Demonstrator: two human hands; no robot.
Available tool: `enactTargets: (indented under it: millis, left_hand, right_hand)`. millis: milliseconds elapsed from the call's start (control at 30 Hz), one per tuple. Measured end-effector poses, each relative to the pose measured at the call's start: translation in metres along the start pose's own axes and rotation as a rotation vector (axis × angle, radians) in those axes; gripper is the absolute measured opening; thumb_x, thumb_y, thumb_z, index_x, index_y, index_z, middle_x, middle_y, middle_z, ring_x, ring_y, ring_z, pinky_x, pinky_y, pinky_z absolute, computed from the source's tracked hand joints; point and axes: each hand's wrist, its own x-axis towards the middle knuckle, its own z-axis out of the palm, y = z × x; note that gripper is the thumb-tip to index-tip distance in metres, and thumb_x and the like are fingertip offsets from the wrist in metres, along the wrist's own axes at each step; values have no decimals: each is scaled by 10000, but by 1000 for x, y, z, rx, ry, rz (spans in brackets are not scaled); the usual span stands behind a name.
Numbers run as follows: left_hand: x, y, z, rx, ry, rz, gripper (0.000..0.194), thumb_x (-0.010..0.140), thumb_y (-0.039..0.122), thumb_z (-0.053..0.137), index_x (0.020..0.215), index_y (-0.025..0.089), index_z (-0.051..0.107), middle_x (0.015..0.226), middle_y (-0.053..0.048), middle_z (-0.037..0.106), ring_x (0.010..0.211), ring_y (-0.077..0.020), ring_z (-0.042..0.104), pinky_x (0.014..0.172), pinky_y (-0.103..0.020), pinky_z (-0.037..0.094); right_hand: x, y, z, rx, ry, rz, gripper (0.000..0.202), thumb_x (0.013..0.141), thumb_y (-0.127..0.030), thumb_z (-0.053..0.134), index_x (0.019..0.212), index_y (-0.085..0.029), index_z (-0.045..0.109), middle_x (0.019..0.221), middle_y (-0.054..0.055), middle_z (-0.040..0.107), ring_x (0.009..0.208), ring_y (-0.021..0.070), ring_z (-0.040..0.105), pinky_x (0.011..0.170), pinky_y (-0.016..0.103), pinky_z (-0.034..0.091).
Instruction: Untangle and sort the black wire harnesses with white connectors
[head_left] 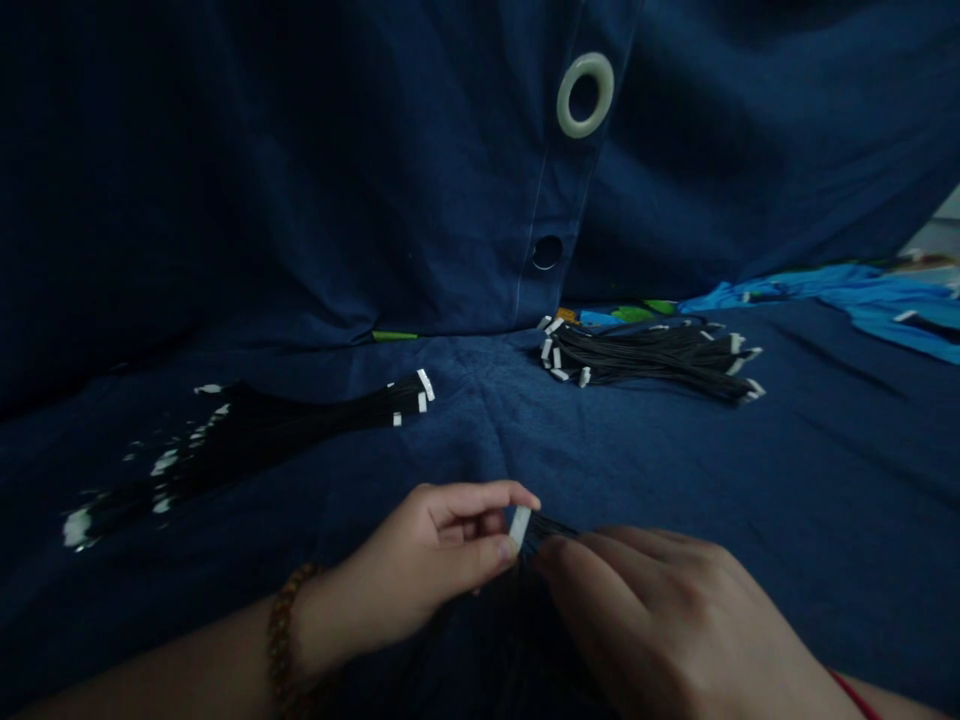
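Note:
A white connector (519, 527) with thin black wires (553, 524) coming out of its right side is pinched between the thumb and index finger of my left hand (420, 550). My right hand (660, 610) is closed around the wires just right of the connector, its back to the camera and its fingertips mostly hidden. More dark wires seem to hang below, too dim to make out. Beyond my left hand lies a bundle of black cables (300, 425) with white connectors at both ends. Another such cable bundle (645, 358) lies at the back right.
Dark blue cloth (480, 440) covers the work surface and hangs as a curtain (375, 160) behind it, with a pale ring eyelet (585, 95). A bright blue cloth (832, 290) lies at the far right, with a black cable on it.

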Motion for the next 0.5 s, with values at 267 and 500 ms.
enactTargets:
  millis: [267,500]
  left_hand:
    - [5,1,-5,-53,68,8,341,693,260,650,1027,218,602,686,19,555,548,-66,457,461,-149,337]
    - [5,1,-7,-58,126,29,376,678,250,666,1045,219,592,659,23,526,506,-49,419,446,-141,314]
  right_hand:
    - [5,4,-34,290,-278,424,92,807,-277,433,838,-251,515,496,-65,557,360,74,500,336,149,332]
    - [-7,7,-41,162,-322,372,205,767,-226,490,963,-279,467,474,-104,560,322,68,511,296,158,266]
